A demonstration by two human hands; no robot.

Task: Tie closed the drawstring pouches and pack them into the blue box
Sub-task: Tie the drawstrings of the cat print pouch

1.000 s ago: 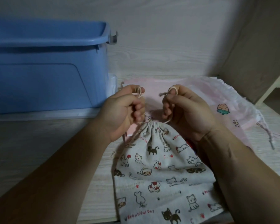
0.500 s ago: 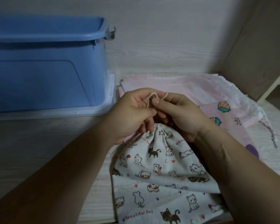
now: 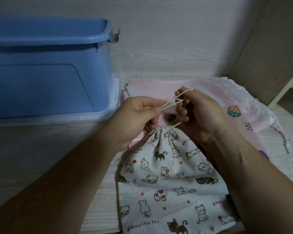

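Centrally, the cat-print pouch (image 3: 172, 183) lies flat on the pale wood surface (image 3: 41, 149), its mouth gathered tight. Red lettering near its lower edge reads "Beautiful Day". The left hand (image 3: 139, 115) pinches the cream cord (image 3: 171, 103) between thumb and forefinger; the right hand (image 3: 198, 115) curls its fingers round the same cord, strands taut between them. Pink pouches (image 3: 235, 115) lie just behind — the blue box (image 3: 49, 73) stands to the left
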